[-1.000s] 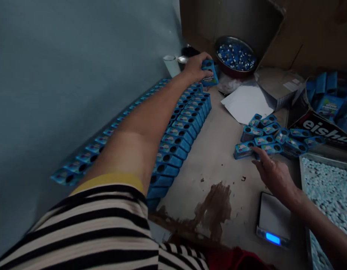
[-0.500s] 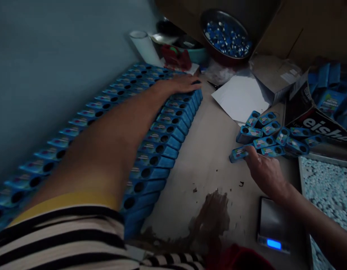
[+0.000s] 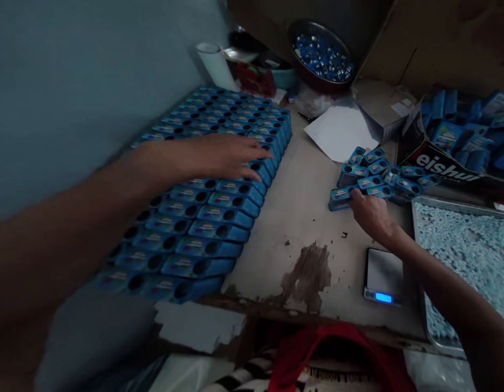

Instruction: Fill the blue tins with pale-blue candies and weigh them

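My left grip is loose, fingers spread over the packed rows of blue boxes on the bench. My right grip touches the end of one blue box beside the loose cluster; I cannot tell whether it clasps.

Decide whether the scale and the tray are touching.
Apart: the head view shows a strip of tabletop between the right edge of the scale and the left rim of the tray.
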Available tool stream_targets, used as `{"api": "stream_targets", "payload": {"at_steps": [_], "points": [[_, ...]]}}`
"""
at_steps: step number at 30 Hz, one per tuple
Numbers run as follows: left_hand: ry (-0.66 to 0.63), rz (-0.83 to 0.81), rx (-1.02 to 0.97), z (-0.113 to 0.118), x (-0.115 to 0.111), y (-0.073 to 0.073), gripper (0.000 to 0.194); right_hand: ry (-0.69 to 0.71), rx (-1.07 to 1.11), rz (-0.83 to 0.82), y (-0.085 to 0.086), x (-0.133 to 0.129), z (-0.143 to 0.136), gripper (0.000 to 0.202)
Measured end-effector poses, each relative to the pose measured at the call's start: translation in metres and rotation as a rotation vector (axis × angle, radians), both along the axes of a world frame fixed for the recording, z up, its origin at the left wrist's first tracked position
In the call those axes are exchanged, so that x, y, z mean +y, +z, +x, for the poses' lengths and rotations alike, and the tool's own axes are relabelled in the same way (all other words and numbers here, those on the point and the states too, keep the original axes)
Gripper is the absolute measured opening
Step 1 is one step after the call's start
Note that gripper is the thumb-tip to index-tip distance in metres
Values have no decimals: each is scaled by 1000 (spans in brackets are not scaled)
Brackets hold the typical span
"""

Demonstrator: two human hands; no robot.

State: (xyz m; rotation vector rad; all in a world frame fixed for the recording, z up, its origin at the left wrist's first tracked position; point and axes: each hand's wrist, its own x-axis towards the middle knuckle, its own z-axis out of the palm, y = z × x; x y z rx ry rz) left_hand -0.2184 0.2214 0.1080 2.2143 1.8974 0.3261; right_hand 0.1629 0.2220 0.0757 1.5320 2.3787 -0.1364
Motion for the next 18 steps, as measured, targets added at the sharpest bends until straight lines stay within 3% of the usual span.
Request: {"api": "stream_targets", "payload": {"at_steps": [3, 6, 9, 13, 18], "points": [[-135, -151, 203, -7, -53, -1, 81, 24, 21, -15, 14, -18, 7, 40], [-203, -68, 267, -5, -94, -10, 82, -2, 30, 6, 29, -44, 32, 40], [-255, 33, 218, 19, -126, -22, 72, -71, 21, 7, 34, -78, 71, 39], [-382, 3, 63, 77, -144, -41, 55, -174, -3, -21, 26, -126, 116, 38], [-424, -49, -98, 141, -144, -66, 43, -283, 101, -35, 6, -161, 141, 39]]}}
